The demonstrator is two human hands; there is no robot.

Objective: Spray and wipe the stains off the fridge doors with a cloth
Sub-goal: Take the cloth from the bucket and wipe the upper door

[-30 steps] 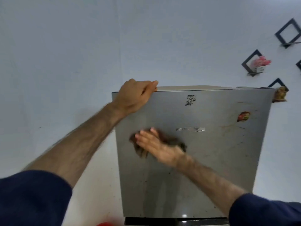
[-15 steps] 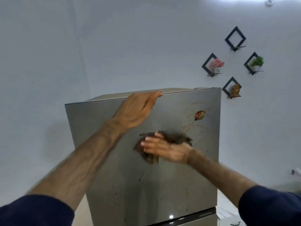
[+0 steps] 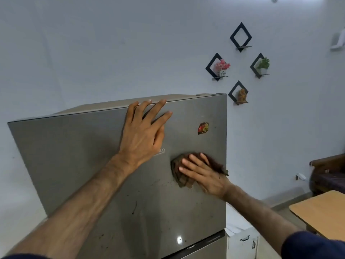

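The grey upper fridge door (image 3: 78,157) fills the middle of the view, with dark specks and streaks on its lower half. My right hand (image 3: 203,174) lies flat on a brown cloth (image 3: 180,172) and presses it against the door near the right edge. My left hand (image 3: 143,133) rests flat on the door near its top edge, fingers spread, holding nothing. A red and yellow sticker (image 3: 203,128) sits above the cloth. No spray bottle is in view.
Black diamond wall shelves (image 3: 240,37) with small plants and a figurine hang to the right of the fridge. A wooden table corner (image 3: 321,208) is at the lower right, a dark sofa (image 3: 328,176) behind it, and a white cabinet (image 3: 242,238) beside the fridge.
My right hand slid the cloth rightwards across the door towards its right edge. My left hand left its grip on the top edge and now lies flat with fingers spread. The view swung right.
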